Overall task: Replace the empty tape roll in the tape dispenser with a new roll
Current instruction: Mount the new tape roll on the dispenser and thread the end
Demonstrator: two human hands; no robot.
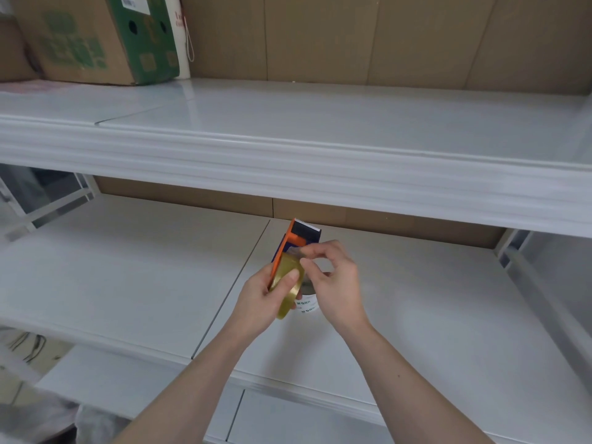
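Just below frame centre, your left hand (pixel 261 291) clamps the one orange tape dispenser (pixel 290 243) with one yellowish tape roll (pixel 288 288) on it; your right hand (pixel 331 278) fingertips pinch narrowly at the roll's edge. The tape end may slip and re-stick. One white core (pixel 307 306) lies beneath.

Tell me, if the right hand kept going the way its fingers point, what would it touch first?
Probably the yellowish tape roll on the orange tape dispenser: the right hand has its fingertips at the roll's upper edge, apparently already touching. Depth is hard to judge.
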